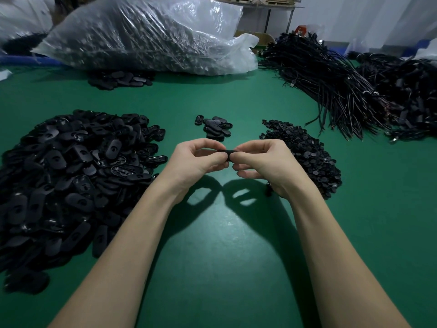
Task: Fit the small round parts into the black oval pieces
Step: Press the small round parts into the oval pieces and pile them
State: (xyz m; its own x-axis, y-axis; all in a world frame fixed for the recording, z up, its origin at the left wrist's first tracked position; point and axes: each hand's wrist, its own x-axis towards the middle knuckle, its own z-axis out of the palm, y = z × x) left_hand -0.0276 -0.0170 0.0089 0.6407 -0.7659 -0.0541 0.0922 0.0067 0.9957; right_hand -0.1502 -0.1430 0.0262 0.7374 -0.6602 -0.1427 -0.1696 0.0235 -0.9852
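Both hands' grip pinched on black oval piece (227,154).

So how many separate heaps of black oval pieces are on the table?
3: a big heap at the left, a small cluster beyond the hands, and a heap by the plastic bag. More may be hidden behind the bag.

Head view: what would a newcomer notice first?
Two bare hands, left hand and right hand, pinch one black oval plastic piece above the green table mat at centre. A big heap of black oval pieces lies left, a pile of small round black parts right.
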